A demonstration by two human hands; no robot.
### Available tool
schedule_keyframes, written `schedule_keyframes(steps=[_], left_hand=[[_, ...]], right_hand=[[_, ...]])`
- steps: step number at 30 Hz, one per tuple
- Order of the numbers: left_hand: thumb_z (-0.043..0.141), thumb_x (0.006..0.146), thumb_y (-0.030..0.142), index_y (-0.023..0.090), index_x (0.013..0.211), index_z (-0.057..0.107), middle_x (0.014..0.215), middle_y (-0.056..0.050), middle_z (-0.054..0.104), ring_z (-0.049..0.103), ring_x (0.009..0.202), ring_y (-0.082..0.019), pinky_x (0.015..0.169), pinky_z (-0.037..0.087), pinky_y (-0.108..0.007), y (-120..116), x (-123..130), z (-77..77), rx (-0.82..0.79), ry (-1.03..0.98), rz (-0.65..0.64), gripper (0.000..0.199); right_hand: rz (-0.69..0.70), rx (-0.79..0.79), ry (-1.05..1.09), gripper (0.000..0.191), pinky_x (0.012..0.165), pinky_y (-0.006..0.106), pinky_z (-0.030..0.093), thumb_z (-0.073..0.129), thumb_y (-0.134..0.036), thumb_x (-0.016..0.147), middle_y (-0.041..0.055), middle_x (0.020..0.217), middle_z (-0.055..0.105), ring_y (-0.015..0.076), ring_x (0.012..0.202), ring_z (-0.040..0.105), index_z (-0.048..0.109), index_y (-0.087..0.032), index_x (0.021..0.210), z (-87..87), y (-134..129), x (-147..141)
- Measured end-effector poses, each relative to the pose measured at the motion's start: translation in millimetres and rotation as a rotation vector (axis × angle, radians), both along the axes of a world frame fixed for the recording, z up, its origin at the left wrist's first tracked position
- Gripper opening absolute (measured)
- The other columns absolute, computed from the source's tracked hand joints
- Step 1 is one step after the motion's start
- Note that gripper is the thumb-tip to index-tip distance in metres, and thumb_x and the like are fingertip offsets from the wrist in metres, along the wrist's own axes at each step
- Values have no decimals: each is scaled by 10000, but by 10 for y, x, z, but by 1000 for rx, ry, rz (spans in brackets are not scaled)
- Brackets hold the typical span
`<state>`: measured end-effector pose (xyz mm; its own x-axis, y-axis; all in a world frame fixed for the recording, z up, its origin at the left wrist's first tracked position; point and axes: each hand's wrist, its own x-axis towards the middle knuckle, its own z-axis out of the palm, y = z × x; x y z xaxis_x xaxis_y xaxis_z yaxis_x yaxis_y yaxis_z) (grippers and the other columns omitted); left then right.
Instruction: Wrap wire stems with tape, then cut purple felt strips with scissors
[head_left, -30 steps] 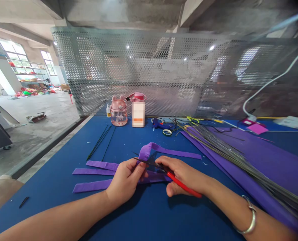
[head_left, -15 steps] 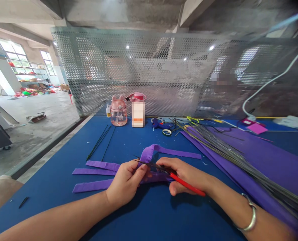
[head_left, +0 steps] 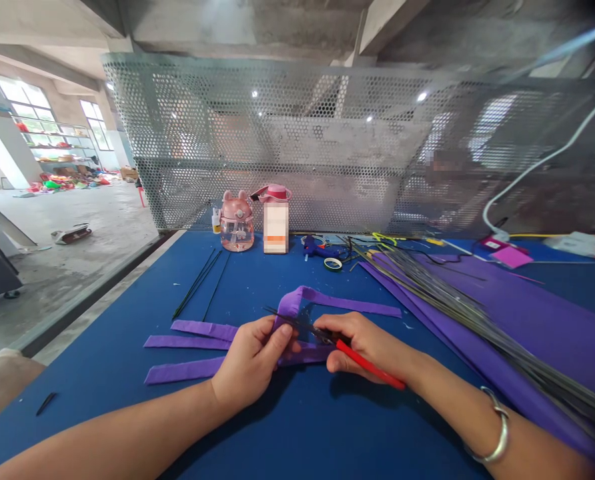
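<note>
A purple strip [head_left: 347, 303] arches up from my left hand [head_left: 255, 360], which pinches its near end between thumb and fingers. Red-handled scissors [head_left: 367, 363] are gripped in my right hand [head_left: 372, 347]. Their dark blades point left and cross the strip just above my left thumb. Several more purple strips [head_left: 185, 370] lie flat on the blue table [head_left: 302, 433], to the left of my left hand and partly behind it.
Thin dark stems [head_left: 195, 287] lie at the left. Behind stand a pink bottle [head_left: 237, 227], a pink-topped container [head_left: 276, 227], a blue glue gun [head_left: 320, 248] and a tape roll [head_left: 333, 264]. A bundle of wires [head_left: 477, 320] rests on purple sheets [head_left: 542, 313] at the right.
My right hand and the scissors have shifted slightly left, and the blades reach a little further across the strip. The strip's arch has moved slightly left. My left hand has barely moved.
</note>
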<state>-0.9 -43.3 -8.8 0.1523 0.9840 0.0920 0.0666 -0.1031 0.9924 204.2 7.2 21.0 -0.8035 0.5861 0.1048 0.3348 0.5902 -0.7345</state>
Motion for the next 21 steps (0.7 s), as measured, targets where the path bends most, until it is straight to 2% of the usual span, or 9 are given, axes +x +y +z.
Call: schedule_keyframes(steps=[7, 12, 14, 21], left_hand=[[491, 843, 469, 134, 808, 605, 685, -29, 623, 488, 568, -96, 501, 374, -199, 4, 0, 10, -17, -13, 6, 356], [486, 844, 471, 141, 760, 585, 658, -15, 591, 469, 560, -93, 503, 364, -201, 10, -2, 6, 24, -22, 57, 355], [475, 851, 468, 140, 734, 580, 642, -8, 566, 454, 554, -89, 506, 361, -200, 12, -1, 1, 49, -9, 73, 364], [450, 863, 464, 130, 731, 600, 666, -24, 564, 456, 560, -94, 508, 368, -204, 17, -3, -12, 68, 55, 31, 389]], right_hand=[[-52, 55, -55, 423, 531, 202, 331, 592, -572, 769, -20, 717, 464, 101, 599, 360, 544, -160, 850, 26, 6, 7], [-124, 166, -127, 621, 583, 223, 386, 760, -554, 575, 4, 833, 522, 127, 656, 412, 518, -167, 997, 53, -17, -7], [-109, 192, -132, 640, 616, 233, 400, 757, -562, 571, 18, 884, 532, 140, 693, 437, 515, -172, 1016, 45, -15, -7], [-73, 200, -128, 650, 607, 229, 396, 742, -601, 565, 12, 856, 514, 138, 685, 434, 520, -171, 997, -9, 12, 3]])
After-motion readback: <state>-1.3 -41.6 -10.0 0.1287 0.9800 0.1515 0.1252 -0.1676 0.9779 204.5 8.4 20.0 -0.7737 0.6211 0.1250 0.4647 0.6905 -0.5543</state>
